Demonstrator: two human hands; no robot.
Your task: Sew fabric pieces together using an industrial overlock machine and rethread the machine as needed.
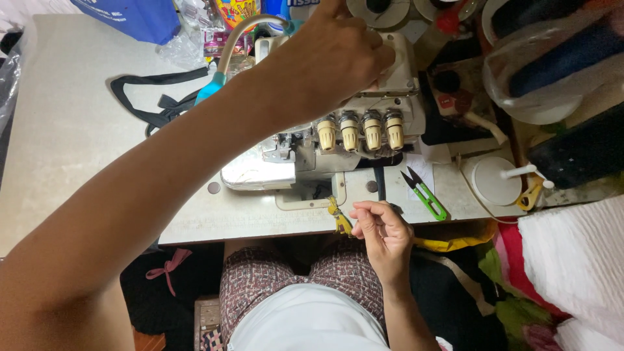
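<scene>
My left hand (335, 55) reaches far forward and rests on the top of a cream overlock sewing machine (344, 140), fingers curled over its upper right edge. Its four tension knobs (361, 130) face me. Near the table's front edge, my right hand (380, 231) has its fingers pinched together as if on a fine thread, too thin to see clearly. A small yellow piece (339, 218) sits just left of that hand. Green thread snips (426, 195) lie on the table to the right of it.
A white thread stand disc (494, 182) and dark thread cones (572, 58) stand at right. White fabric (578, 260) is piled at lower right, black straps (159, 104) lie left of the machine, and a blue bag (136, 16) sits at the far edge.
</scene>
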